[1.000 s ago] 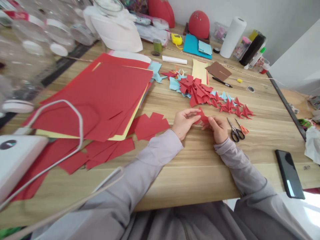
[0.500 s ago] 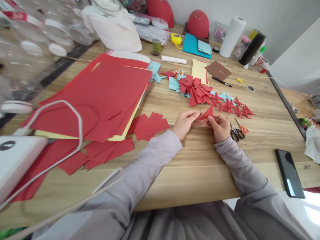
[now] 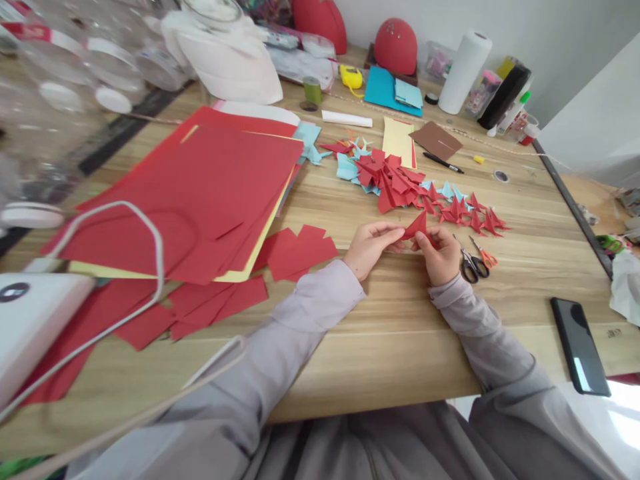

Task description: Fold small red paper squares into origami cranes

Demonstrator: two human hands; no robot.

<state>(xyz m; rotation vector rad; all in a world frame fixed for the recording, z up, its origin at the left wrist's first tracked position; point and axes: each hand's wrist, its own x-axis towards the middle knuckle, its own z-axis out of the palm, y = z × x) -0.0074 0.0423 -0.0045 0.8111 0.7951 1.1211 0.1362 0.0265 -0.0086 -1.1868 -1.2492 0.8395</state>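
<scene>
Both hands meet over the middle of the wooden table [image 3: 380,347], just above its surface. Left hand [image 3: 369,247] has thumb and fingers pinched narrow on the left edge of a small folded red paper piece [image 3: 416,227]; right hand [image 3: 440,255] grips the same piece from the right and below, fingers curled closed around it. The piece is held between the two hands, its pointed tip raised toward the far side, clear of the tabletop. Just far of the hands lies a heap of folded red shapes [image 3: 395,180] mixed with pale blue ones, trailing right into a row of small red pieces [image 3: 470,213]. Immediately right of the right hand: a black-handled pair of scissors [image 3: 469,261] with an orange-handled pair [image 3: 485,255] beside it. Left of the hands, a few flat red paper squares [image 3: 300,252]; further left, a large stack of red sheets [image 3: 200,193] over a yellow sheet. A dark phone [image 3: 579,347] sits at the near right edge. White paper roll [image 3: 465,73] stands at the far side.
</scene>
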